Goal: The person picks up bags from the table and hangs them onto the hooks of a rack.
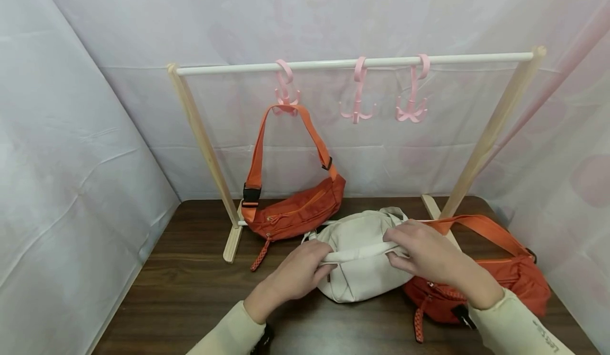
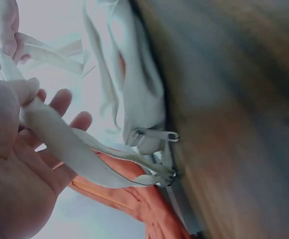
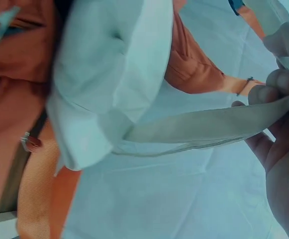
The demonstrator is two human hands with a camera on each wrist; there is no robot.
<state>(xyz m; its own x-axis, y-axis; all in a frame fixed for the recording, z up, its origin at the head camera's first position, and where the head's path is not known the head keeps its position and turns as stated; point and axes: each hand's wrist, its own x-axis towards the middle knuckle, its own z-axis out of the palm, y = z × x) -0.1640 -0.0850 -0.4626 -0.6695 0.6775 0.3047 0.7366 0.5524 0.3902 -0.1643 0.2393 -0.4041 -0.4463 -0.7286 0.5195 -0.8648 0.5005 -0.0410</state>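
Cream sling bag: the bag [image 1: 364, 283] sits low over the brown wood-grain counter [image 1: 190, 281], between an orange waist bag [image 1: 300, 209] hung from a pink hook [image 1: 286, 102] and a second, red-orange bag [image 1: 526, 283] at the right; whether its base bears fully on the counter cannot be told

Weight and body: probably light and soft, the folds and slack sides suggesting thin fabric with little inside; likely to sag and swing beneath its strap

Surface: matt woven cloth, so slipping seems unlikely; nothing looks fragile

Best hold: the flat cream strap [image 1: 359, 253], two-handed and apart, which should keep the loop spread and untwisted

Left hand: the hand [image 1: 300, 267] pinches the strap between thumb and fingers

Right hand: the hand [image 1: 426, 249] pinches the same strap farther along, well apart from the left

Appearance: off-white, rounded, seamed across the front; a metal-coloured zip pull [image 2: 156, 134] shows near one strap end in the left wrist view
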